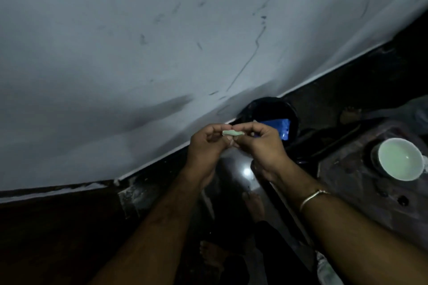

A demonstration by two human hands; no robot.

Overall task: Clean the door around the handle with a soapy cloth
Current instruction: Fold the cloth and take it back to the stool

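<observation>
My left hand [208, 146] and my right hand [261, 143] meet in the middle of the view. Between their fingertips they pinch a small pale green piece [232, 133], perhaps soap or a packet; I cannot tell which. A white bowl [399, 159] of pale greenish liquid stands at the right on a dark surface. No door handle and no cloth show in this dim view. A bangle sits on my right wrist.
A white wall [162, 41] with dark scuffs and a long crack fills the upper view. A black bin [271, 115] with something blue inside stands by the wall's foot, just beyond my hands. My bare feet show on the dark glossy floor [234, 169].
</observation>
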